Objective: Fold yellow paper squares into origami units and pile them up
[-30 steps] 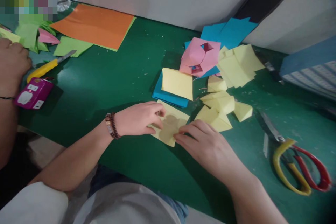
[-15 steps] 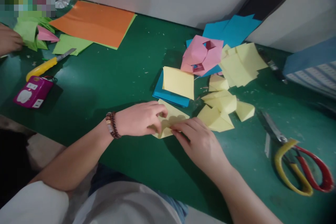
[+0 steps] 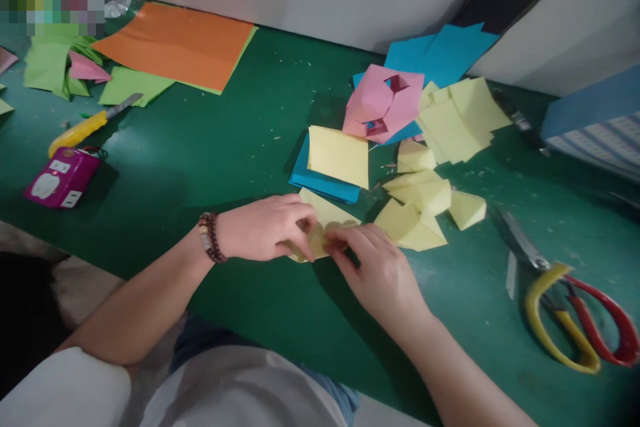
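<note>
One partly folded pale yellow paper sheet (image 3: 327, 209) lies mid-frame between left hand (image 3: 265, 227) and right hand (image 3: 383, 267), touching both, long axis hidden; the right pinches its edge, the left rests thumb and fingers apart. Lower right: one red-and-yellow-handled metal scissors (image 3: 550, 272). Farther, above centre: one pink faceted paper form (image 3: 373, 97).

Green table (image 3: 210, 133); on it, yellow sheet (image 3: 327, 210), scissors (image 3: 545, 275)

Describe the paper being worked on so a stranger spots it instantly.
On the green table, find the blue folded paper topped by a yellow sheet. On its near side, between the left hand and the right hand, is pale yellow paper. Unlike the folded yellow pieces to its right, it has both hands on it.
</note>
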Available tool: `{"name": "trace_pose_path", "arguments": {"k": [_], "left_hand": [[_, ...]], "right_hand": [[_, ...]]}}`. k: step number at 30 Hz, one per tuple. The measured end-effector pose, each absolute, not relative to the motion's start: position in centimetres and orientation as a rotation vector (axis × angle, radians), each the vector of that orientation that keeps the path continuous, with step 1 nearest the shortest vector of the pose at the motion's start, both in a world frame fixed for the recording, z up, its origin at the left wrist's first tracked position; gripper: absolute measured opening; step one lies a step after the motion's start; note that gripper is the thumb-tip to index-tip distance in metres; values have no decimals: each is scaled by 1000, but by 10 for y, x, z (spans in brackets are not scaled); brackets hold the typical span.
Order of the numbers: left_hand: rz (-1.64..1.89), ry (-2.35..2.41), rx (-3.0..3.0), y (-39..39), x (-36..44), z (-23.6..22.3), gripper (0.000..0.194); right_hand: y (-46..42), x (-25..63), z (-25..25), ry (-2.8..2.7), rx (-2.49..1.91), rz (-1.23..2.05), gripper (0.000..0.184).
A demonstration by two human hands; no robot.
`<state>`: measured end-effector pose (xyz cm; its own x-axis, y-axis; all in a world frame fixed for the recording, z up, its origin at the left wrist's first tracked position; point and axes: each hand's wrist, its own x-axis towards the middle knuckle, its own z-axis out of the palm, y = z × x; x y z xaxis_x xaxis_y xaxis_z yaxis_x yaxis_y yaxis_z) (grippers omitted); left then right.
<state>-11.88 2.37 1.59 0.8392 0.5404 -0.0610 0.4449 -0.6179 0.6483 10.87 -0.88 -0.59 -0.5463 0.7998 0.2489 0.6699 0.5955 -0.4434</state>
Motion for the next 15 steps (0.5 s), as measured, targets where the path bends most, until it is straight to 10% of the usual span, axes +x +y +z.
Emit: {"name": "trace_pose_path", "arguments": {"k": [15], "left_hand": [[174,704,2328,20,-123,18,25]], "right_hand": [[-13,107,-9,-2372,-1268,378,5]]}}
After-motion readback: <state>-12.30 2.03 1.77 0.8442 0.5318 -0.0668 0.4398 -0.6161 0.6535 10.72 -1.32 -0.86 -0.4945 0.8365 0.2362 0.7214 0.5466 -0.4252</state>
